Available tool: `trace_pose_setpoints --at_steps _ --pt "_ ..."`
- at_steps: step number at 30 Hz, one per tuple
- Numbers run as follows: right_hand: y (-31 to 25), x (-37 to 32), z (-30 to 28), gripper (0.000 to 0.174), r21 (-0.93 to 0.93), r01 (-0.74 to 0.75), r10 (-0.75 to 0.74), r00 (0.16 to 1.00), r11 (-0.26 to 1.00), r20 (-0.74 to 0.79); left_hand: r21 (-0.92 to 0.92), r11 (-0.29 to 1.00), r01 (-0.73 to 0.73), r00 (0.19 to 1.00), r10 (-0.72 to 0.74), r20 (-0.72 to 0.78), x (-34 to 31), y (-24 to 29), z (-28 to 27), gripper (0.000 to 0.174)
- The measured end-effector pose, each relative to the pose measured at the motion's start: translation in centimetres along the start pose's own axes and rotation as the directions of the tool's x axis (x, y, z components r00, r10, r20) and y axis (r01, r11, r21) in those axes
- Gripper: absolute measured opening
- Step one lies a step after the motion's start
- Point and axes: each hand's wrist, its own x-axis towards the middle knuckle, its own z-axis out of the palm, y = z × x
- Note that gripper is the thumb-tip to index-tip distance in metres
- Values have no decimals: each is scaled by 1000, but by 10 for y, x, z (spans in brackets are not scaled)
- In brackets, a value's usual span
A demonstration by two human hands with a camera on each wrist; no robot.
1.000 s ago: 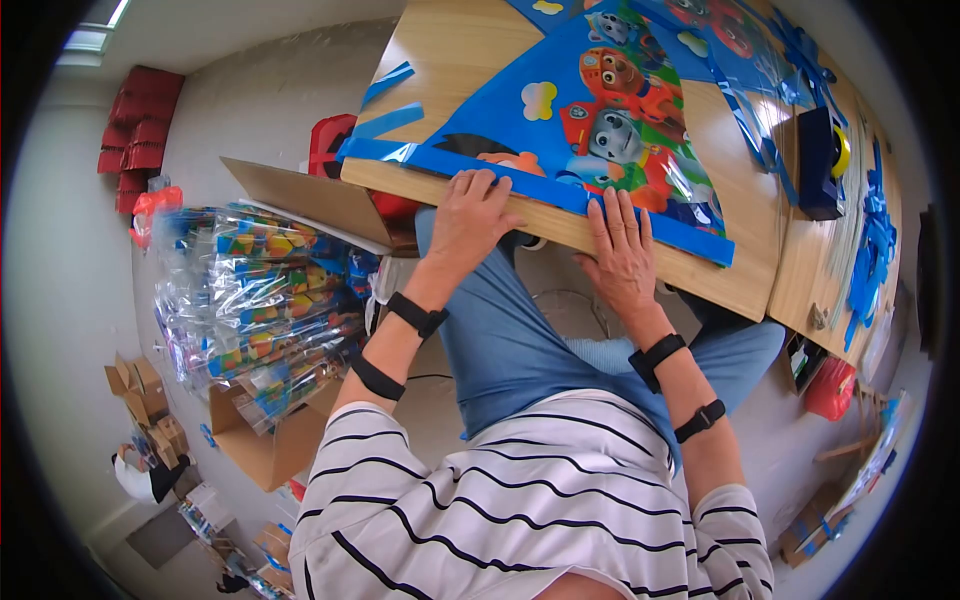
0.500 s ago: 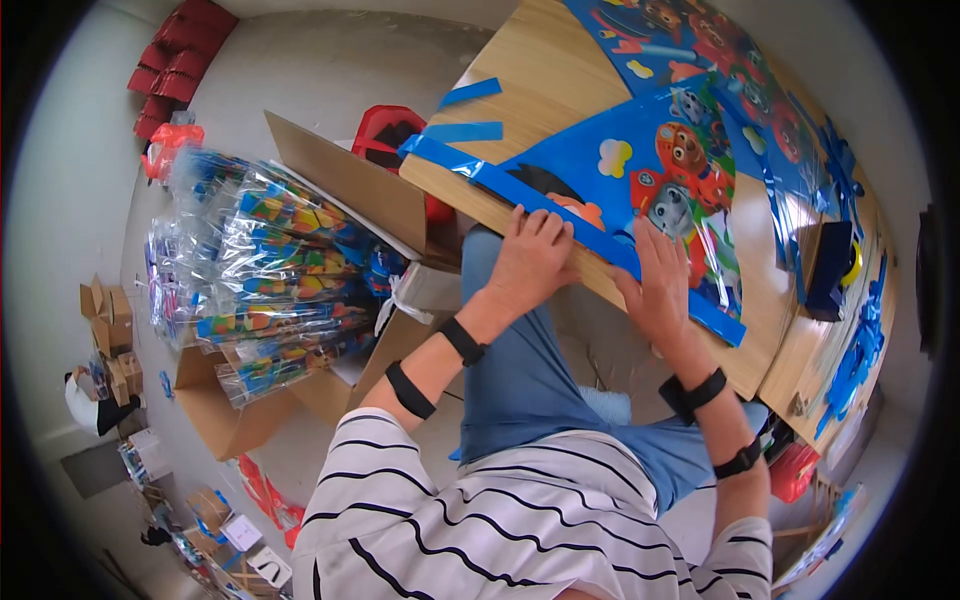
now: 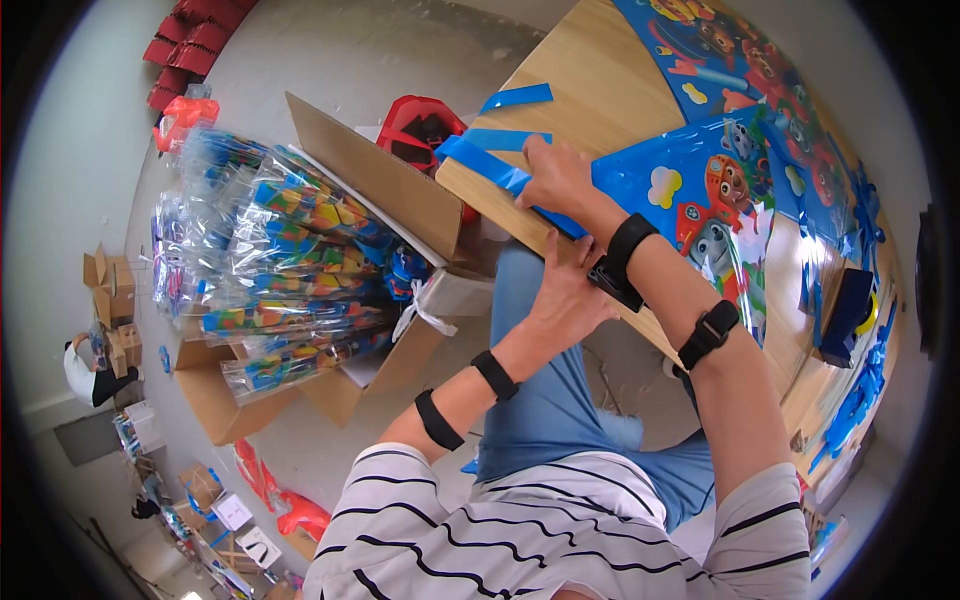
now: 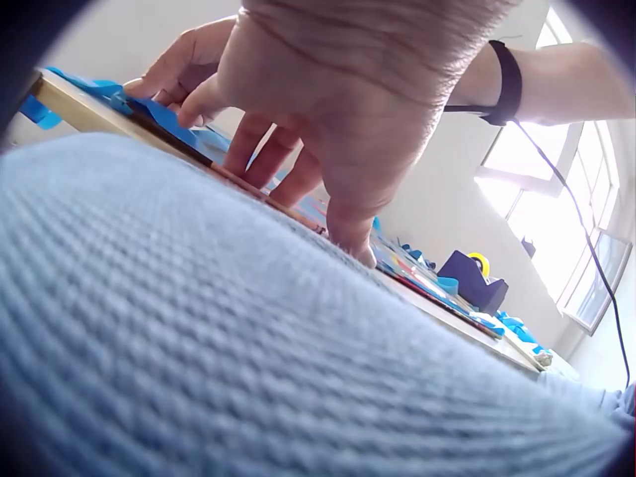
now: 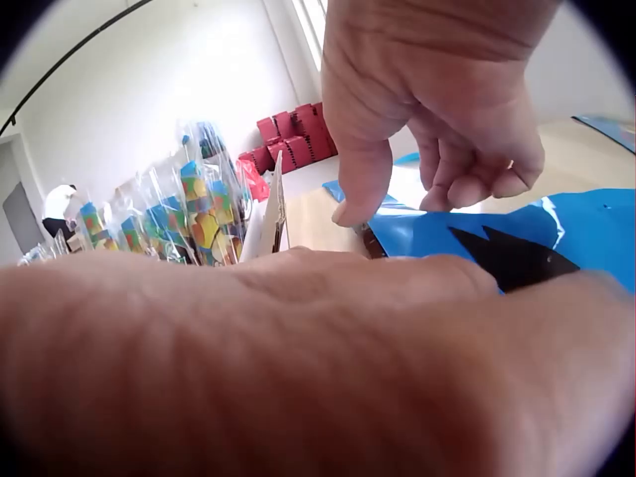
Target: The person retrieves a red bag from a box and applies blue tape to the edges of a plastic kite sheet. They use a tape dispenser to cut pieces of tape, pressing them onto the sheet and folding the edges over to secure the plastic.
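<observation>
A blue plastic sheet (image 3: 620,165) printed with cartoon dogs lies on the wooden table (image 3: 590,90), a blue strip (image 3: 480,162) running along its front edge. My right hand (image 3: 565,180) crosses over my left and touches this strip near its left end. In the right wrist view its thumb points down at the edge, apart from the other fingers, which bend over the sheet. Close to my body, my left hand (image 3: 570,305) rests at the table's front edge. Its fairly straight fingers (image 4: 248,144) reach down to the sheet's border in the left wrist view.
Clear-wrapped printed packs (image 3: 300,270) fill a cardboard box (image 3: 240,405) at left, one flap (image 3: 385,180) raised beside the table corner. Loose blue strips (image 3: 518,97) and a second printed sheet (image 3: 720,70) lie on the table. A tape dispenser (image 3: 845,335) stands at right.
My right hand has moved left along the strip and now crosses over my left hand. The left hand has slid down and nearer my body. The head view has shifted.
</observation>
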Motion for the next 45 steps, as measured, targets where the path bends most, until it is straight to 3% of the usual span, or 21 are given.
trace_pose_setpoints --at_steps 6,9,12,15,18,21,25,28,31,39,45 --pt "7 11 -8 25 230 -91 51 983 969 177 -29 999 19 999 -18 30 0 1 1 59" --pt "17 19 0 23 442 -54 -24 985 896 169 4 1000 -2 1000 2 28 -1 2 -4 51" --pt "23 16 -18 19 680 -56 -151 959 731 241 38 999 -6 999 5 37 1 5 -8 49" --pt "22 -7 -43 24 908 -290 -273 886 303 375 60 998 -7 999 4 53 0 7 -8 53" --pt "31 -29 -71 33 927 -267 -329 879 262 346 106 994 -7 999 2 42 0 9 -6 65" --pt "62 -51 -88 36 970 -219 -368 898 104 242 130 991 -21 999 17 28 -1 8 -6 76" --pt "127 -122 -114 38 988 -38 -171 985 -147 12 158 987 -34 999 29 32 0 18 -8 79" --pt "176 -169 -114 42 929 63 -117 987 -366 -113 191 981 -41 999 37 26 1 16 -11 76" --pt "216 -220 -103 39 877 198 41 979 -437 -201 218 975 -42 998 31 57 2 17 -11 76" --pt "296 -335 -75 52 873 313 410 900 -375 -147 254 966 -41 994 13 111 3 22 -10 74" --pt "334 -385 -63 38 879 350 497 853 -324 -157 303 952 -53 993 18 116 3 29 -10 77"
